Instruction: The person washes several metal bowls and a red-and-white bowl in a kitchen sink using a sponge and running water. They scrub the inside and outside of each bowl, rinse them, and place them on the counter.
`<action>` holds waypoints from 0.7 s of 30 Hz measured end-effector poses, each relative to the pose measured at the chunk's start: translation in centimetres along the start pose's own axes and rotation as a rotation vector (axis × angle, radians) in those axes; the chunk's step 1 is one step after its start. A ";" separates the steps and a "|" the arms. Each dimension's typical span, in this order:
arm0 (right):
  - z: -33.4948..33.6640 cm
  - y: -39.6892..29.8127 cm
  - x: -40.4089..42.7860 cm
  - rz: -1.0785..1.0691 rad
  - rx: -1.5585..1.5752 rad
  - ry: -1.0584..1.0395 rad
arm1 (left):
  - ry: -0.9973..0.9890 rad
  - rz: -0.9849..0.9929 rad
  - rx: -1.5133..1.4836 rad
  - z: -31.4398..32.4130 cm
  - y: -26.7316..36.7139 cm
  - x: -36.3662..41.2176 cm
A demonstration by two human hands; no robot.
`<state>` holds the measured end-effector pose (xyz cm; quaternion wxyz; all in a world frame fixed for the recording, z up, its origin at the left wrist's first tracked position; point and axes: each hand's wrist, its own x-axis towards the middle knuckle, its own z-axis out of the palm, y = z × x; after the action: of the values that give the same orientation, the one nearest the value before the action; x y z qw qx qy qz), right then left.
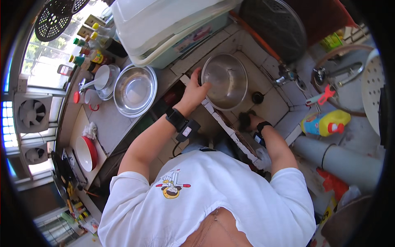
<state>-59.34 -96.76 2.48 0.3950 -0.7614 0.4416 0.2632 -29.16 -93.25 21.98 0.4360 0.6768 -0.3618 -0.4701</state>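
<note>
My left hand [196, 93] grips the rim of a stainless steel basin [226, 78], thumb on the near side of the edge. The basin is tilted so its inside faces me, over a tiled sink [271, 105] with a chipped front edge. Low in the sink, my right hand [255, 121] holds a dark scrubbing pad [244, 121]; the fingers are partly hidden. A round black drain piece [257, 97] lies on the sink floor between the basin and my right hand.
Nested metal bowls [135, 91] stand on the left counter by sauce bottles [101, 58]. Behind the sink sits a lidded plastic bin [172, 46]. A tap [285, 76] juts from the right. A yellow detergent bottle [327, 123] lies on the right ledge near a grey pipe [336, 156].
</note>
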 end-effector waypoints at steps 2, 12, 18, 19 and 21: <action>1.6 -1.0 1.0 0.033 -0.107 0.086 | 0.036 -0.081 -0.072 -1.1 -0.3 -1.1; -1.1 -1.5 1.3 0.041 0.390 0.613 | 0.014 -0.207 -0.396 -3.9 -3.5 -2.7; -9.3 -9.5 -8.3 -0.327 0.561 1.142 | -0.035 -0.213 -0.423 -4.2 -3.1 -3.2; -10.4 -11.7 -9.8 -0.396 0.507 1.192 | -0.035 -0.229 -0.426 -4.2 -2.9 -3.5; -12.1 -16.3 -11.3 -0.386 0.359 1.014 | -0.069 -0.249 -0.375 -4.4 -3.8 -3.4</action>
<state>-49.66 -96.73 23.64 0.2976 -0.7803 0.4667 -0.2911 -25.67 -87.70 20.29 0.4803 0.6065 -0.1966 -0.6023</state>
